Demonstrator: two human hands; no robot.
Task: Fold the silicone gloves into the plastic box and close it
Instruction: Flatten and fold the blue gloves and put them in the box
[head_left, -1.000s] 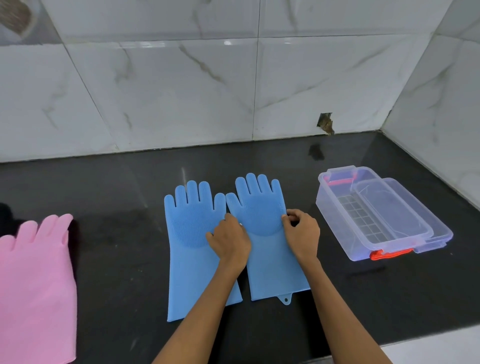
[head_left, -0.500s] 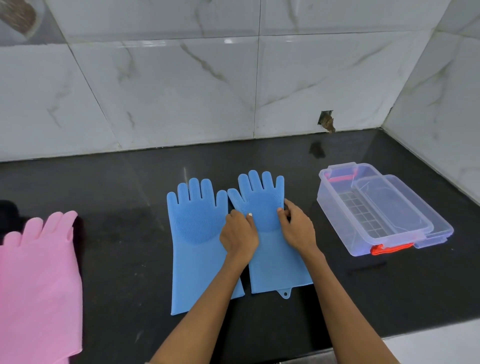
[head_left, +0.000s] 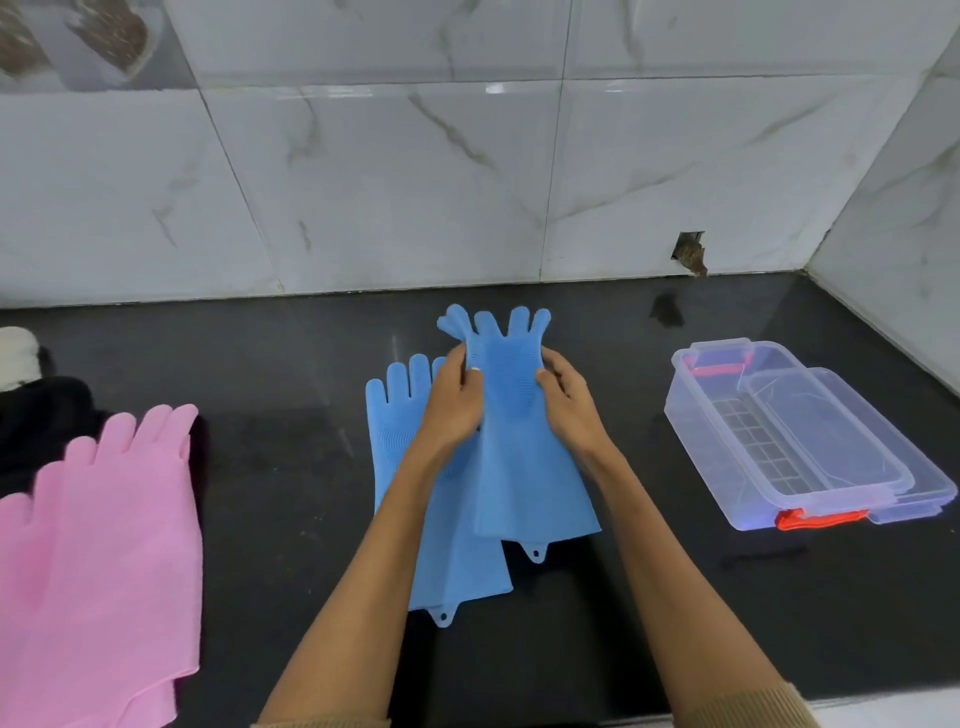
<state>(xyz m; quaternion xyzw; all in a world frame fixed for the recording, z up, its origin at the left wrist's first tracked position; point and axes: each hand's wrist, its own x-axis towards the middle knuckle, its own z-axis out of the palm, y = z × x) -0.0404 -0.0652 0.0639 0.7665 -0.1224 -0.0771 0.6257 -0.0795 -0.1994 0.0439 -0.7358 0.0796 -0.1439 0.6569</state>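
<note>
Two blue silicone gloves are at the middle of the black counter. My left hand (head_left: 453, 402) and my right hand (head_left: 569, 408) pinch the two sides of the right blue glove's (head_left: 519, 467) palm and hold it lifted, fingers up, cuff hanging near the counter. The left blue glove (head_left: 395, 431) lies flat beneath, partly covered by my left forearm. The clear plastic box (head_left: 727, 441) with red latches stands open at the right. Its clear lid (head_left: 883, 447) rests slanted partly inside the box and over its right rim.
Pink gloves (head_left: 98, 545) lie at the counter's left front. Something black (head_left: 47, 421) and a white object (head_left: 18, 356) sit behind them at the left edge. Marble-tiled walls close the back and right; a hole (head_left: 691, 254) shows in the back wall.
Both hands took hold of the right blue glove at its palm and raised it off the counter; before it lay flat beside the left one. The view also came closer.
</note>
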